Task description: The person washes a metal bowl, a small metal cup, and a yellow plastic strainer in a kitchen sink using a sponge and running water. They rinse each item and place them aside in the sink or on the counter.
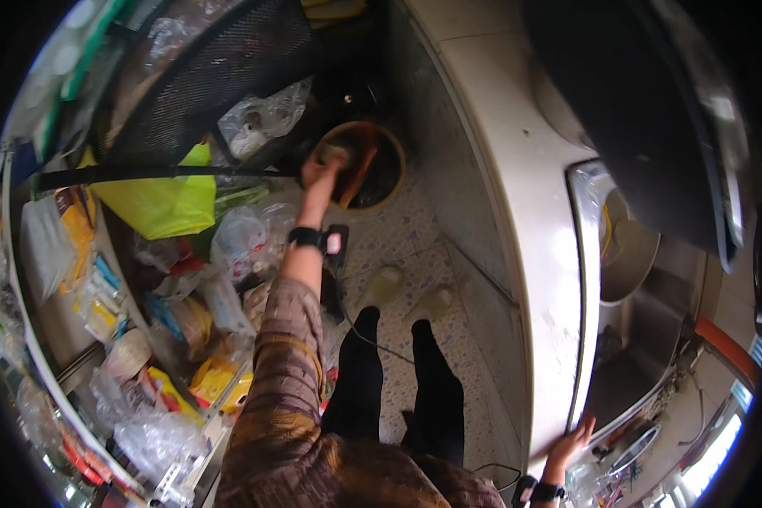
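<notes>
My left hand (326,166) reaches down over the left rim of a round, dark-lined bin (390,184) on the floor. Motion blur hides its fingers and a pale patch beside them, so I cannot tell whether it holds anything. A reddish-brown strip (360,168) runs across the bin's mouth, just right of that hand. At the lower right, my right hand (571,441) rests on the front edge of the pale counter (508,171), beside the steel sink (628,387). Its fingers are extended, with no object seen in them.
On the left, shelves hold plastic bags (238,235), packets and a lime-green bag (165,200). A black mesh basket (228,70) stands above them. A metal basin (632,254) sits in the sink. A large dark panel (635,114) overhangs the counter. My slippered feet (381,286) stand on the patterned floor.
</notes>
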Demonstrator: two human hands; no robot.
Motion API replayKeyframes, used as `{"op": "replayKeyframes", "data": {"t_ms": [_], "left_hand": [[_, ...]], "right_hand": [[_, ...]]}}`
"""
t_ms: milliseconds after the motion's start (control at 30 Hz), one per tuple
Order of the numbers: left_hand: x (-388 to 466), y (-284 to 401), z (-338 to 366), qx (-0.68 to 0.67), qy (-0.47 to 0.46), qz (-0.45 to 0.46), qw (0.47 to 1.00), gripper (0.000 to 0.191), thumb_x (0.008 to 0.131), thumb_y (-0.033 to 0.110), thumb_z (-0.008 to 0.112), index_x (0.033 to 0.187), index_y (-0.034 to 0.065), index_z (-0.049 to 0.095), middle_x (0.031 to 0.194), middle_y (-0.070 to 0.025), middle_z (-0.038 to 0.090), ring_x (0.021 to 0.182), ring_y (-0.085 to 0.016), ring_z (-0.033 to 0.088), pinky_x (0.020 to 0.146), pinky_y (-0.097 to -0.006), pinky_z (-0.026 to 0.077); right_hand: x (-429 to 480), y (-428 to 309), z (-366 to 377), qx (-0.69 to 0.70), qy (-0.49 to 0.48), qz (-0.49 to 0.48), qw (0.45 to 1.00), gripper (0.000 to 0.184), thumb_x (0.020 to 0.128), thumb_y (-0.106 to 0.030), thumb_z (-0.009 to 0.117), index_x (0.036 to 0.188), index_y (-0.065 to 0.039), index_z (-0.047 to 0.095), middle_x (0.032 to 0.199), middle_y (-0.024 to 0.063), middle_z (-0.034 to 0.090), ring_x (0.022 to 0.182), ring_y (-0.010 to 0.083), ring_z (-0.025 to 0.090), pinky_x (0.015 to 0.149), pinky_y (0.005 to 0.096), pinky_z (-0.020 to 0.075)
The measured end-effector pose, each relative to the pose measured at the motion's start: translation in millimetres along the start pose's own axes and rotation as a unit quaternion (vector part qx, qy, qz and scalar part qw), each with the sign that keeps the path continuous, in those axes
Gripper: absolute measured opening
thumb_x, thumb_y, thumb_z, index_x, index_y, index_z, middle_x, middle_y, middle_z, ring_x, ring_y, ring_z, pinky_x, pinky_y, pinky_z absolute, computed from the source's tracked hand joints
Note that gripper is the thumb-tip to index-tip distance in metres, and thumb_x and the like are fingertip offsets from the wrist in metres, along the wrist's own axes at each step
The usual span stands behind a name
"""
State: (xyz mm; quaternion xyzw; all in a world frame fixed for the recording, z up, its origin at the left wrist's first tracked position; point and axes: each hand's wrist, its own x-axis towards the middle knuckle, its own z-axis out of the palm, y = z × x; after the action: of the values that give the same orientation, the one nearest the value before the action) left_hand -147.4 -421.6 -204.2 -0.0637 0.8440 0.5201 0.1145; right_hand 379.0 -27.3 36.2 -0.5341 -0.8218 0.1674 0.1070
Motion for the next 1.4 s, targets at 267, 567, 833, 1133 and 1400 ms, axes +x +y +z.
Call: {"op": "replayKeyframes", "data": {"t_ms": [267,567,833,1133,1400], "left_hand": [[25.9,-69.8,25.2,0.273,-0.045,-0.175,0.945,0.068,0.060,0.057,0.070,0.103,0.0059,0.066,0.096,-0.0139,0.067,0.090,-0.028,0.064,0.077,-0.0348,0.049],[38.3,-41.8,12.1,-0.143,-0.055,-0.123,0.981,0.044,0.072,0.030,0.074,0.105,0.0033,0.063,0.103,-0.0101,0.066,0.090,-0.020,0.063,0.076,-0.0305,0.048],[39.9,-38.6,-7.2,0.176,0.057,0.004,0.983,0.065,0.064,0.045,0.076,0.111,0.0023,0.059,0.105,-0.0128,0.065,0.095,-0.027,0.063,0.081,-0.0317,0.048],[23.6,-51.0,41.4,0.130,0.060,-0.084,0.986,0.045,0.067,0.029,0.075,0.099,-0.0008,0.064,0.094,-0.0124,0.066,0.087,-0.019,0.062,0.074,-0.0320,0.049],[-117.6,103.0,-23.7,-0.247,-0.034,0.116,0.962,0.080,0.062,0.002,0.078,0.129,0.0008,0.035,0.124,-0.0118,0.049,0.113,-0.020,0.050,0.097,-0.0343,0.042]], "right_hand": [[-2.6,8.0,-7.5,-0.048,0.027,-0.010,0.998,0.035,0.092,-0.018,0.039,0.109,0.009,0.054,0.109,0.0201,0.057,0.098,0.0312,0.053,0.091,0.0385,0.0373],[-3.4,1.0,-7.7,-0.031,0.042,0.048,0.997,0.039,0.094,-0.020,0.040,0.118,0.009,0.050,0.117,0.0213,0.054,0.105,0.0302,0.051,0.095,0.0371,0.0369],[-3.4,8.5,-11.7,-0.002,0.017,0.026,1.000,0.036,0.093,-0.019,0.041,0.113,0.010,0.052,0.110,0.0189,0.057,0.100,0.0292,0.053,0.094,0.0383,0.0385],[-2.5,-0.1,-9.4,-0.003,-0.014,0.037,0.999,0.036,0.093,-0.021,0.044,0.107,0.010,0.057,0.113,0.0177,0.057,0.104,0.0280,0.051,0.095,0.0357,0.0354],[-3.0,-24.5,7.3,0.040,-0.010,-0.006,0.999,0.022,0.091,-0.013,0.042,0.095,0.003,0.057,0.087,0.0123,0.060,0.079,0.0210,0.055,0.076,0.0329,0.0443]]}}
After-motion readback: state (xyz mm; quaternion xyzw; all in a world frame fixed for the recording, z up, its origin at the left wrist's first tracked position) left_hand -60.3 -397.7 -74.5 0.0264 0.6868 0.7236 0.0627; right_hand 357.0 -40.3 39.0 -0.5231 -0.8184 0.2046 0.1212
